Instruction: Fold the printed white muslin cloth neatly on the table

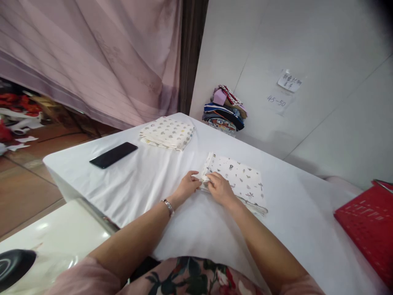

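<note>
A folded white cloth [242, 176] with small grey prints of animals and palm trees lies in front of me on the white-covered table. My right hand [220, 189] is closed in a pinch at its near left corner, where the layers bunch up. From the left side, my left hand [187, 186], with a bracelet on the wrist, has its curled fingers on the same corner; the fingertips are partly hidden by the fabric. Farther back to the left rests another folded cloth [167, 133], white with grey spots.
A black phone [113, 155] lies toward the table's left edge. Folded clothes [224, 110] are piled by the wall at the back. A red bag [368, 221] stands at the right. A pale stool or bench [58, 233] with a black round object [15, 266] is lower left.
</note>
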Demonstrator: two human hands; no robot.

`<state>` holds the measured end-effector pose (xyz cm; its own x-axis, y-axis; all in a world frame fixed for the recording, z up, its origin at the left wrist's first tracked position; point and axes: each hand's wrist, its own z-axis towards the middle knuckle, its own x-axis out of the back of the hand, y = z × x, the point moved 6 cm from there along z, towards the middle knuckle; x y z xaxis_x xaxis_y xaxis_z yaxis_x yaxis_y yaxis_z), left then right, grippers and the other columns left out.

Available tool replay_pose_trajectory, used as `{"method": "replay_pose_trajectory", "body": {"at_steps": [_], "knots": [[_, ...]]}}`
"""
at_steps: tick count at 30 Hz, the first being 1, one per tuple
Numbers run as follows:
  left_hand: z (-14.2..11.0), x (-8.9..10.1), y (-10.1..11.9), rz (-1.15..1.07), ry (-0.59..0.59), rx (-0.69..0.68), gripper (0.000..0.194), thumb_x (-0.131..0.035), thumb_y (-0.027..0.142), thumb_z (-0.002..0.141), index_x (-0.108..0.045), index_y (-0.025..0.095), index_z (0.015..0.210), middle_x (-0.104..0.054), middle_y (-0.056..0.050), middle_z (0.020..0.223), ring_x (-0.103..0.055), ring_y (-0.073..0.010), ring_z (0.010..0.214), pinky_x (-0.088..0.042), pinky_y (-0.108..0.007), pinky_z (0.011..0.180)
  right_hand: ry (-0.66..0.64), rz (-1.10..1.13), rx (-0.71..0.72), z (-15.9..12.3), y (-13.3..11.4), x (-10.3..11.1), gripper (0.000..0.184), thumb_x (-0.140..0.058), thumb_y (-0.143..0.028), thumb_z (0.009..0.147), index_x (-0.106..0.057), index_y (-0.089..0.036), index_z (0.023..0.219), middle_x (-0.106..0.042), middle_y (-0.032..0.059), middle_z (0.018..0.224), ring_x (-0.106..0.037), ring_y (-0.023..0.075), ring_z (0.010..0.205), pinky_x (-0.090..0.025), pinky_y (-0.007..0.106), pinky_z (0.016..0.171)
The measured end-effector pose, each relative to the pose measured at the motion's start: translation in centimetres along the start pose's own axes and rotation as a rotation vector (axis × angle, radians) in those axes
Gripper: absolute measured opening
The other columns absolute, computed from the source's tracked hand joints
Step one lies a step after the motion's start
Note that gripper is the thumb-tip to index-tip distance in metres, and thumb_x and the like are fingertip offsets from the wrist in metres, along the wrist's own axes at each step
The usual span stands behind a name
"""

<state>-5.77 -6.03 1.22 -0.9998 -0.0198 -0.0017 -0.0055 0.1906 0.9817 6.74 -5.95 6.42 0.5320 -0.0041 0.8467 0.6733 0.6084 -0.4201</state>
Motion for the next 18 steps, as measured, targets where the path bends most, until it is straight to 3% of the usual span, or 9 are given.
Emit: {"method": "replay_pose_trajectory", "body": {"at_steps": [3,12,15,18], "knots": [[-0.1,0.1,0.2,-0.023,0.008,0.002,0.043,-0.055,0.011,0.064,-0.045,0.015,0.106,-0.052,0.005,0.064,-0.048,-0.0067,0.051,-0.033,-0.017,0.044,-0.061,-0.041,0.03,0.0,-0.4,-0.4,0.029,-0.042,-0.009,0.079,-0.057,-0.021,0.101,-0.056,0.0037,0.093,-0.051,0.0167,0.09,-0.04,0.027,0.077],[0.2,0.1,-0.1,-0.136,-0.038,0.011,0.039,-0.052,0.011,0.064,-0.046,0.012,0.103,-0.048,0.008,0.054,-0.042,-0.0059,0.045,-0.034,-0.02,0.048,-0.046,-0.145,0.062,-0.3,-1.0,-0.7,0.026,-0.041,-0.008,0.08,-0.054,-0.02,0.099,-0.055,0.0048,0.093,-0.049,0.0179,0.089,-0.039,0.028,0.077],[0.1,0.2,-0.1,-0.198,-0.05,0.027,0.037,-0.055,0.02,0.068,-0.047,0.013,0.103,-0.049,0.006,0.054,-0.046,-0.0075,0.049,-0.036,-0.021,0.051,-0.033,-0.185,0.07,-0.5,-1.1,-1.2,0.024,-0.042,-0.009,0.081,-0.054,-0.018,0.1,-0.054,0.0056,0.092,-0.048,0.0183,0.087,-0.039,0.029,0.076],[0.3,0.1,-0.3,-0.233,-0.049,0.031,0.04,-0.056,0.04,0.071,-0.049,0.013,0.099,-0.051,0.004,0.058,-0.05,-0.0094,0.052,-0.038,-0.022,0.049,-0.02,-0.221,0.088,-0.6,-1.3,-1.8,0.024,-0.042,-0.01,0.081,-0.053,-0.016,0.102,-0.054,0.0065,0.09,-0.048,0.0189,0.085,-0.039,0.03,0.075]]}}
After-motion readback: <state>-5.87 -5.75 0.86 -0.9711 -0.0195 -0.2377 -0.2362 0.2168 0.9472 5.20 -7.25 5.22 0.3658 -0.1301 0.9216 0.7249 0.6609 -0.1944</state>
